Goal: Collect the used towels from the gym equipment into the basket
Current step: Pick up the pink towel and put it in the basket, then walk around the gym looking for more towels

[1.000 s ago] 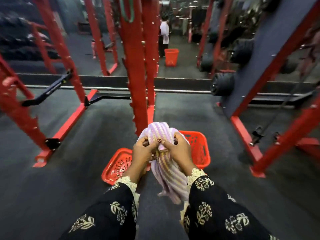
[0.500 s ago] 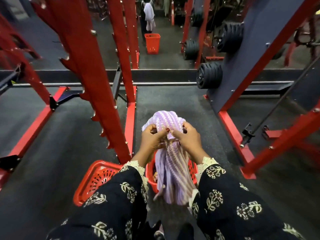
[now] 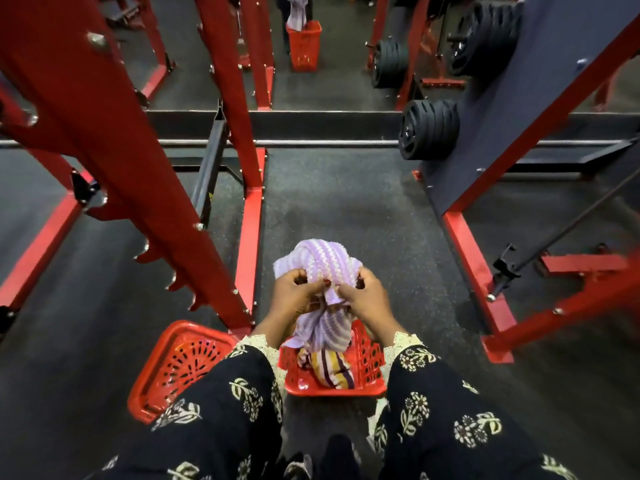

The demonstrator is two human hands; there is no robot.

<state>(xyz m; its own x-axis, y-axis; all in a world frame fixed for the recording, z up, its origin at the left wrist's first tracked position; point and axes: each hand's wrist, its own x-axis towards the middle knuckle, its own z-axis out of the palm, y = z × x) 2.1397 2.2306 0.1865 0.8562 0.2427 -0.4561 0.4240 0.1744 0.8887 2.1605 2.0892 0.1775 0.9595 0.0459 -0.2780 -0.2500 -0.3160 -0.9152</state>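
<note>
A bunched lilac zigzag-striped towel (image 3: 317, 259) hangs between my left hand (image 3: 294, 294) and my right hand (image 3: 363, 299), both gripping it. Its lower end dangles into the red plastic basket (image 3: 369, 358) on the floor directly below. Inside the basket lies a towel with purple, yellow and white stripes (image 3: 329, 367). My dark floral sleeves cover the basket's near rim.
A red basket lid (image 3: 180, 365) lies on the floor left of the basket. Red rack uprights (image 3: 138, 174) stand left and ahead, a slanted red frame (image 3: 485, 258) right. Black weight plates (image 3: 427, 129) sit by a mirror showing a basket reflection (image 3: 304, 45).
I have stepped forward, so the basket now lies right under my hands. The towel's lower end has come down into the basket; both hands still hold it.
</note>
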